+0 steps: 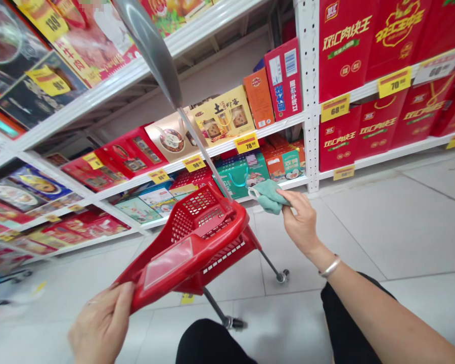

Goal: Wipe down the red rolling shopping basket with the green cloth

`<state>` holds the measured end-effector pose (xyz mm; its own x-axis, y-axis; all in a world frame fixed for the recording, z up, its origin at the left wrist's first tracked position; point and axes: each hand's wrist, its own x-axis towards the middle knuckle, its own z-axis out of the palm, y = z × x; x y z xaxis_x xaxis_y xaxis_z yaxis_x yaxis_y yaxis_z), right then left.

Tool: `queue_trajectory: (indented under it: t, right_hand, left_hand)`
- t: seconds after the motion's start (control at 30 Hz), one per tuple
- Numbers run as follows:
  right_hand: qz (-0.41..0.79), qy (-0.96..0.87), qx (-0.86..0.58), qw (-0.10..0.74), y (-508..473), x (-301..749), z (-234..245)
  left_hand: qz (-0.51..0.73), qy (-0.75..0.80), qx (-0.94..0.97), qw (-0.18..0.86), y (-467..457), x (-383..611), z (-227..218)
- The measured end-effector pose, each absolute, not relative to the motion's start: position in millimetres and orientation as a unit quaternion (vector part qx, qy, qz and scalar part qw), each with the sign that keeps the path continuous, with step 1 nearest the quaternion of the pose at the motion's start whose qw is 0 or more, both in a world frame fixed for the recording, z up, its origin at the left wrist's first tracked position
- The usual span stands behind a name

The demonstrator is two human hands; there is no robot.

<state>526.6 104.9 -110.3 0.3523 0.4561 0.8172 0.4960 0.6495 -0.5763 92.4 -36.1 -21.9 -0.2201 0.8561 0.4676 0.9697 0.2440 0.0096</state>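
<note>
My left hand [100, 323] sits at the bottom left, gripping the near edge of a red plastic wheeled shopping basket [167, 268]. The basket is tilted, with its perforated side facing up. A long grey pull handle [155, 60] rises from it towards the top of the view, and its small wheels [282, 275] stand on the floor. My right hand [299, 217] is off to the right of the basket, pinching a folded green cloth [268, 197] against the lower edge of a white shelf [276, 187]. A silver bangle [329, 266] circles my right wrist.
White metal shelving [309, 91] runs along the far side and left, stacked with red and yellow gift boxes and carrying yellow price tags. A pale tiled floor [382, 237] spreads below it. My black-clad knees [212, 349] show at the bottom edge.
</note>
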Motion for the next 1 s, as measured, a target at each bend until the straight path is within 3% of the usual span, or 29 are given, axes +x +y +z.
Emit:
queue_trajectory:
  t: [0.13, 0.27, 0.57, 0.67, 0.87, 1.0]
  right_hand:
    - [0.070, -0.578, -0.321, 0.747, 82, 517, -88]
    - [0.049, -0.668, -0.220, 0.709, 62, 499, -77]
    - [0.073, -0.671, -0.181, 0.716, 61, 486, -85]
    - [0.075, -0.669, -0.203, 0.711, 68, 488, -91]
    - [0.014, -0.641, -0.405, 0.652, 102, 497, -128]
    - [0.000, -0.624, -0.416, 0.662, 107, 502, -135]
  left_hand:
    - [-0.177, -0.740, -0.622, 0.186, -37, 71, -23]
    - [-0.200, -0.712, -0.644, 0.197, -38, 67, -22]
    - [-0.238, -0.732, -0.624, 0.138, -38, 80, -10]
    - [-0.246, -0.751, -0.604, 0.106, -34, 80, -8]
    - [-0.228, -0.770, -0.588, 0.095, -19, 89, 10]
    - [-0.173, -0.837, -0.508, 0.107, -7, 83, 14]
